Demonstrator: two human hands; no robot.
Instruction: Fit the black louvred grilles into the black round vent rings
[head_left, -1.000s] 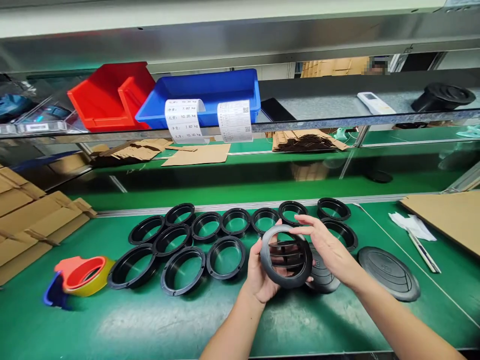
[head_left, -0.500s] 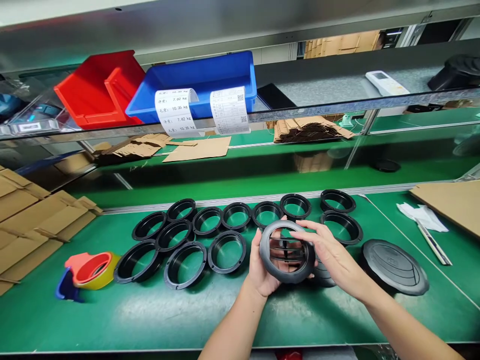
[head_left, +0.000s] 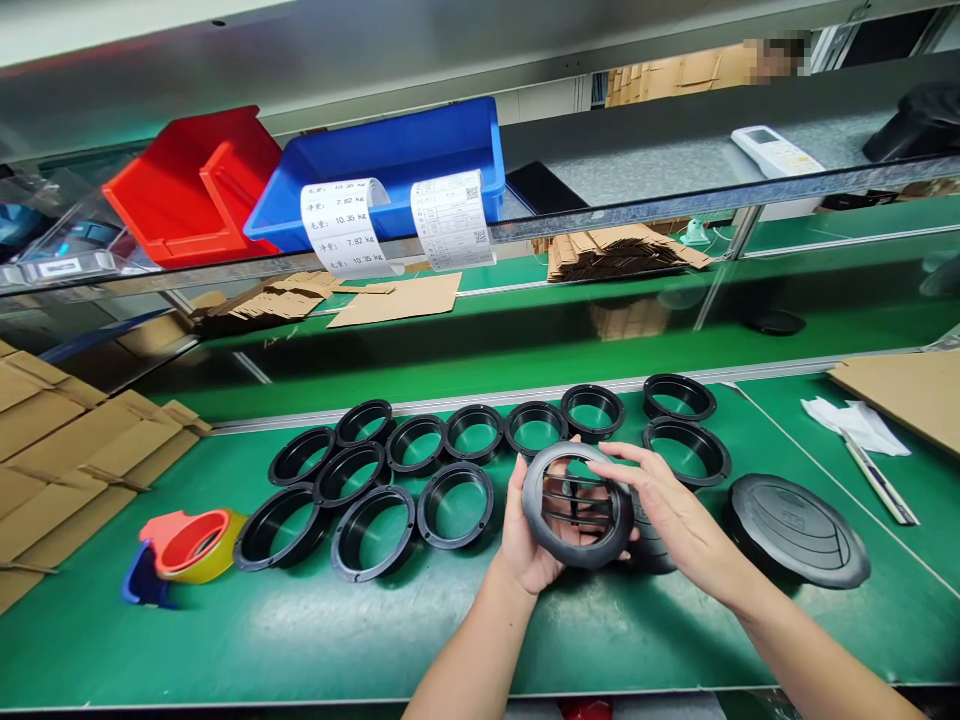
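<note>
A round black air vent (head_left: 579,554) with thin slats stands tilted toward me above the green bench. My left hand (head_left: 519,548) is closed around it from the left and behind, with fingertips showing at its lower right edge. Fairly straight fingers of my right hand (head_left: 671,515) rest against the vent's upper right rim; the thumb is hidden. Partly covered behind this hand lies a dark round vent (head_left: 654,550). Further right is another round vent with closed flaps (head_left: 799,528). Several black mounting rings (head_left: 456,538) are spread across the bench behind and to the left.
A tape dispenser (head_left: 196,548) lies at left, near stacked cardboard (head_left: 67,455). On the right are a utility knife (head_left: 881,480), white tissue (head_left: 862,425) and a cardboard sheet (head_left: 911,400). The shelf above holds red (head_left: 184,190) and blue (head_left: 390,150) bins. A person appears far behind.
My view has shifted slightly, so things on the bench sit a little differently in the picture. The vent stays in my left hand, with my right fingers still on its rim.
</note>
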